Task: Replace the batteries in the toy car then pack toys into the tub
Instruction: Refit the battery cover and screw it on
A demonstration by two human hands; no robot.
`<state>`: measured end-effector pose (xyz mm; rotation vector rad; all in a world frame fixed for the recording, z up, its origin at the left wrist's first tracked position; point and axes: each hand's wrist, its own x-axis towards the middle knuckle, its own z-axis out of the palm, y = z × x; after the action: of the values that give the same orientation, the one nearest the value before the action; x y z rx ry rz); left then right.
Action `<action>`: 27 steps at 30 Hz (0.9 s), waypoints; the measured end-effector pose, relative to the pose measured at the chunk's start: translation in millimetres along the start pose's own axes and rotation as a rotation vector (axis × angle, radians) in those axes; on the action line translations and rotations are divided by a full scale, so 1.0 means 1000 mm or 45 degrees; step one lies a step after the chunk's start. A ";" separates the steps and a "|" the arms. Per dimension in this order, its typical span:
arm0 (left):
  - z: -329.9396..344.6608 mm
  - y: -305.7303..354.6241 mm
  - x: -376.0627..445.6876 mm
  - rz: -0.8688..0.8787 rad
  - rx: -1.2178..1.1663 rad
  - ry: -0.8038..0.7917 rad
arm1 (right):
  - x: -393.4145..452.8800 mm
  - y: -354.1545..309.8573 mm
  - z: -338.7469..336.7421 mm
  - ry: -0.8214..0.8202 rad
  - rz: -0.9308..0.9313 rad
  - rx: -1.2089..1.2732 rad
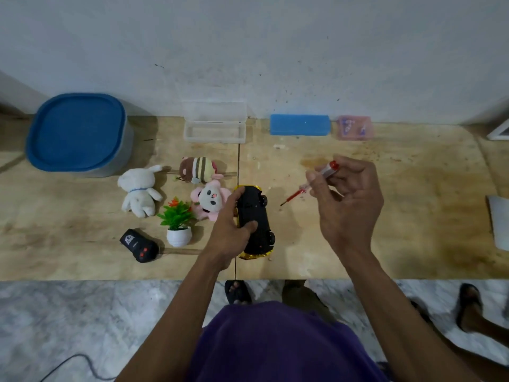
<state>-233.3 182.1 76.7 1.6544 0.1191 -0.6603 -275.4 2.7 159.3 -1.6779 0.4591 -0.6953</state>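
Observation:
The toy car (254,216) lies upside down on the wooden table, black underside up, gold body at the edges. My left hand (232,230) grips it from the left, thumb on the underside. My right hand (348,199) holds a red-and-clear screwdriver (308,184) in the air to the car's right, its tip pointing down-left, apart from the car. The tub (80,133), grey with a blue lid on it, stands at the back left. A white plush rabbit (139,191), a striped brown plush (197,169) and a pink plush (210,199) lie left of the car.
A small potted fake plant (177,220) and a black remote control (139,245) sit near the front left. An open clear plastic case (214,124), a blue sponge block (300,124) and a pink box (355,127) line the wall. Another person's sandalled feet (468,307) stand at the right.

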 end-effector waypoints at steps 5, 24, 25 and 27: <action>0.019 -0.017 0.043 0.022 0.438 0.059 | 0.024 0.019 -0.037 0.031 0.055 -0.005; 0.111 -0.047 0.061 0.088 0.785 0.592 | 0.070 0.068 -0.098 -0.136 0.242 0.003; 0.117 -0.046 0.063 0.051 0.744 0.586 | 0.071 0.071 -0.101 -0.148 0.234 0.005; 0.130 -0.043 0.068 -0.031 0.714 0.565 | 0.073 0.076 -0.106 -0.173 0.233 0.005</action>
<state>-241.1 50.0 0.7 2.3293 0.2930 -0.3449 -286.1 -138.7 112.3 -1.6437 0.5068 -0.4456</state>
